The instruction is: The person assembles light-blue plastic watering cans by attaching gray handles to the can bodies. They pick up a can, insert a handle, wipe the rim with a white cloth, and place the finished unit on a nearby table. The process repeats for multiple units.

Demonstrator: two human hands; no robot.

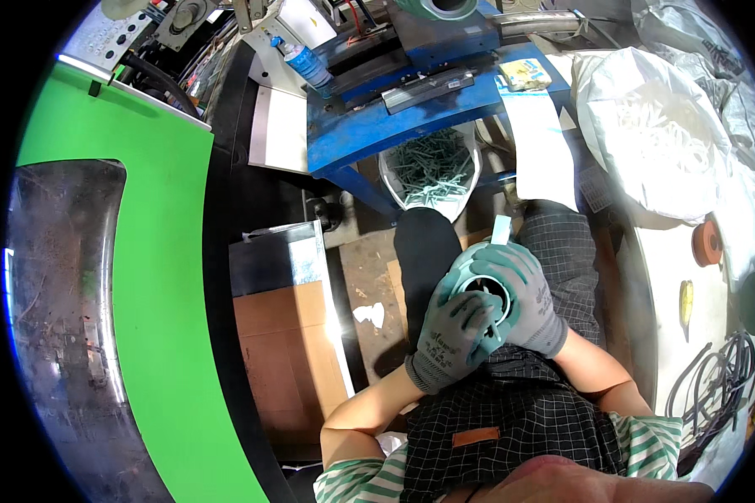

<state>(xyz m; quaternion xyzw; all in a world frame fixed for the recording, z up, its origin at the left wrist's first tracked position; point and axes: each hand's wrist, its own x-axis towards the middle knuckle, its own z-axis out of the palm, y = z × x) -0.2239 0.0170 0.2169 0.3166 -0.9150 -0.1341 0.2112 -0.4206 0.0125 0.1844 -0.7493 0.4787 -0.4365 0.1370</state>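
Green hollow part (505,297) | held between left fingers (460,314) and right fingers (514,267)

Blue worktop (348,142): a dark blue machine block (449,38) is carried at the back; a grey metal bar (428,90) is laid in front of it. A clear bottle with a blue cap (308,64) is placed at the left end, a yellow-and-white packet (525,74) at the right.

White worktop (658,293), at right: an open white sack of white pieces (596,117) is set at the far end; nearer are placed a brown roll (702,243), a slim yellow tool (686,306) and looped black cables (700,381).

Floor (362,272): a crumpled white scrap (369,314) is seen.
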